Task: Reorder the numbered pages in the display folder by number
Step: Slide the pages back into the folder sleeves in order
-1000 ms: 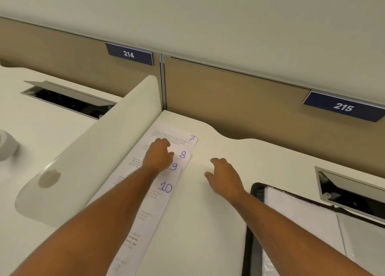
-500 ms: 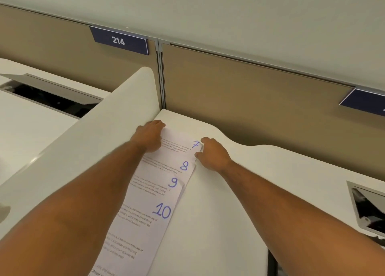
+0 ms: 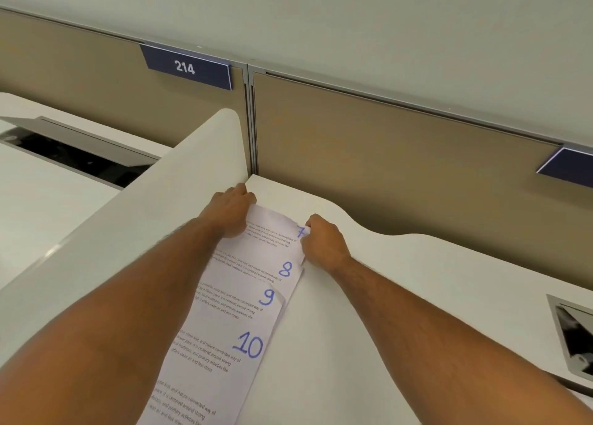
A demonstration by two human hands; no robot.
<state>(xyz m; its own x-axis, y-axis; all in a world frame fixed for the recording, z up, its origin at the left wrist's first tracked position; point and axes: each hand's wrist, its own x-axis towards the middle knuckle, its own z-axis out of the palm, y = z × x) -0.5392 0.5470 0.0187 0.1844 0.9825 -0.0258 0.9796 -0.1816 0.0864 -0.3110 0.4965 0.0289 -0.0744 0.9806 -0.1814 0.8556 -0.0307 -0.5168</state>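
A second ago the right hand hovered clear of the white printed sheets marked 7 to 10 in blue ink, fanned along the white desk at frame centre; now it pinches page 7's right edge by the numeral, while the left hand seems to grip its upper left corner. Page 7 looks about to lift; the folder is out of view.

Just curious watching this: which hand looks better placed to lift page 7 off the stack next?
Probably the right hand: it already pinches page 7 at its numbered corner. The left hand grips its far edge.
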